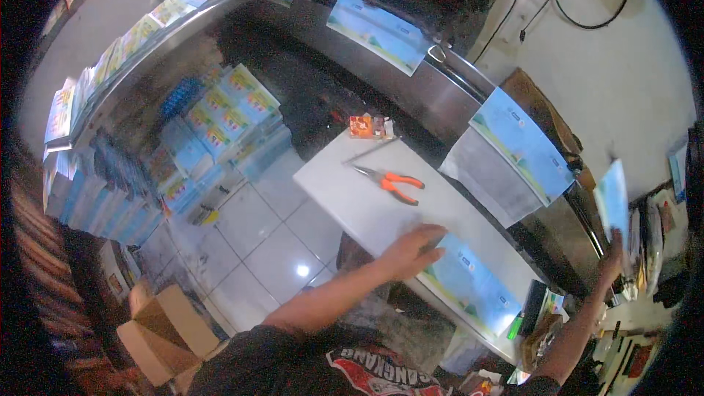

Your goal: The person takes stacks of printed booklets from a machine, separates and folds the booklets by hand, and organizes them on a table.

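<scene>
Leftward, low beside the person, stands an open cardboard box (172,326); beyond it, stacked booklets (235,106) rise from the tiled floor (257,238). Next comes the white worktop (323,176), long and narrow, running obliquely across the person's front. An orange packet (361,127) sits at its far left corner. Pliers (400,183) with orange handles lie inward from that end, jaws pointing to the left edge. The left hand (419,251) reaches over the near long edge, its thumb and fingers apart; blur leaves contact beneath them uncertain. Key relation: the printed sheet (477,282) lies flat immediately to this hand's right, between it and the worktop's right end, its long axis roughly parallel to the near edge. The left hand, at the sheet's left end, is clearly the nearer of the two. Across the far long edge, a second blue sheet (521,143) rests on the metal machine (458,88). Farthest right, beyond the worktop's right end, the right hand (613,249) appears pinched on the lower end of a raised sheet (612,194), held roughly upright and well apart from the flat one.
</scene>
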A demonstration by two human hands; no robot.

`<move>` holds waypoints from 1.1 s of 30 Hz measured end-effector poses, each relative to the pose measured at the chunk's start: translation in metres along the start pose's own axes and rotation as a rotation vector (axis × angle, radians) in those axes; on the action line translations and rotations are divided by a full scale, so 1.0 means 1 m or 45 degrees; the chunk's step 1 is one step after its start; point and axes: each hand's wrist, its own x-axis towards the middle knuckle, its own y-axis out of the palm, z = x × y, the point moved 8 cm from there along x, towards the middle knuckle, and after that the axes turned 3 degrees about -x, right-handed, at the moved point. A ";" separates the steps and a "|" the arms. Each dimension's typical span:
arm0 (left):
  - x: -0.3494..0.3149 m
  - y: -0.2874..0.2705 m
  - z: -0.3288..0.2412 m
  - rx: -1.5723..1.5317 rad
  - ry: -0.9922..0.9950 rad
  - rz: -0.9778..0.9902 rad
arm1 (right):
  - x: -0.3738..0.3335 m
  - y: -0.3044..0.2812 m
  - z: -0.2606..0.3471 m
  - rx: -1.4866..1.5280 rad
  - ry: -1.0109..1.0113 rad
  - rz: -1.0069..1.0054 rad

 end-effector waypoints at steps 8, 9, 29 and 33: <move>0.002 0.001 -0.014 0.017 0.064 0.004 | -0.072 0.069 -0.032 0.065 0.112 0.444; 0.002 0.000 -0.014 0.007 0.025 0.017 | -0.079 0.068 -0.024 0.067 0.118 0.447; -0.002 0.002 -0.005 -0.198 -0.018 0.011 | -0.208 0.010 0.247 0.320 -0.351 1.361; -0.002 -0.001 -0.002 -0.301 -0.009 -0.014 | -0.139 0.001 0.199 0.098 -0.314 0.986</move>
